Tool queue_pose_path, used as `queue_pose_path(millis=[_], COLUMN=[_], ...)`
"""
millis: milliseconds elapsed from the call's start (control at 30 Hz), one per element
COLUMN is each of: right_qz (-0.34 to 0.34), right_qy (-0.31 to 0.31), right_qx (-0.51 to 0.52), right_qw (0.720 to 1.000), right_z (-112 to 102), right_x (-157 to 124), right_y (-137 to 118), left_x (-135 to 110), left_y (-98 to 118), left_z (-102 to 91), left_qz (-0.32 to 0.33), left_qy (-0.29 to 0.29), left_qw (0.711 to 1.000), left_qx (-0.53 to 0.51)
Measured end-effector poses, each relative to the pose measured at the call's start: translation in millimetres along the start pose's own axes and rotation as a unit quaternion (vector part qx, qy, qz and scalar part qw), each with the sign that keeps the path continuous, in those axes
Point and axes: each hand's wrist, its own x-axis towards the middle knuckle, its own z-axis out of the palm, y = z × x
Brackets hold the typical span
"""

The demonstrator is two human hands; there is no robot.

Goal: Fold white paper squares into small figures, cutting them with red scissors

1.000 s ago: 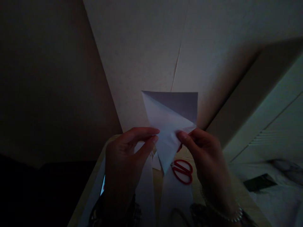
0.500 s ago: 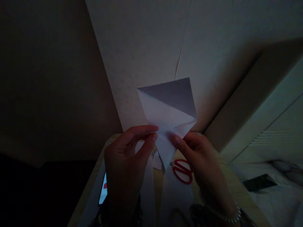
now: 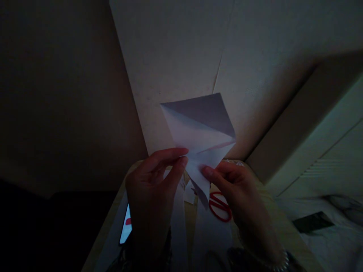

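Observation:
A creased sheet of white paper (image 3: 195, 132) is held up over the small table, its upper part shaded and its lower corner curling down. On its left edge, the thumb and forefinger of my left hand (image 3: 154, 181) pinch it. My right hand (image 3: 235, 185) grips the right side, thumb pressed on the front and fingers behind, partly hidden. Just below the paper lie red-handled scissors (image 3: 219, 207), their blades mostly covered. A small white paper scrap (image 3: 189, 192) sits under the sheet, between my hands.
White paper strips (image 3: 211, 234) lie on the wooden table (image 3: 283, 230). A phone with a lit screen (image 3: 126, 226) is left of my left wrist. A pale wall (image 3: 176, 49) rises behind; a dark flat object (image 3: 312, 222) lies on white fabric at the right.
The paper's lower corner has swung right and curled, and its fold has opened slightly at the right. My right thumb has slid a little left. Both hands keep hold.

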Motion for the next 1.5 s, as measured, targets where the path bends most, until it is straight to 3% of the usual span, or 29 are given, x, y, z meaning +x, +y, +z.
queue_pose_path(millis=[133,267,333,500,733,1033,1300,1500], right_qz=[-0.014,-0.028,-0.031,-0.057,-0.007,0.025,0.026,-0.008], right_qy=[-0.079,-0.053,-0.044,-0.092,-0.116,-0.158,-0.166,-0.156], right_qx=[-0.014,-0.034,-0.030,-0.060,-0.043,-0.013,-0.053,-0.145], right_qw=[0.997,0.998,0.998,0.992,0.992,0.987,0.984,0.977], right_z=[2.9,3.2,3.1,4.3,1.1,1.5,-1.1,-2.8], right_x=[1.0,1.1,0.9,0.8,2.1,2.7,1.3,-0.6], right_y=[1.0,3.3,4.3,7.4,6.9,11.5,9.4,7.4], left_x=[0.6,2.2,3.4,6.7,10.7,12.5,13.9,13.2], left_y=[1.7,-1.0,-3.8,-7.8,-14.1,-16.5,-19.6,-18.8], left_z=[-1.8,-0.7,0.8,0.3,-3.9,-3.2,-4.0,-6.8], left_qz=[-0.009,-0.039,-0.017,-0.009,0.011,0.040,0.042,0.020], left_qy=[0.032,0.027,0.040,0.073,0.053,0.070,0.076,0.069], left_qw=[0.999,0.999,0.998,0.996,0.996,0.994,0.994,0.996], left_qx=[0.001,-0.021,-0.042,-0.041,-0.069,-0.075,-0.061,-0.054])
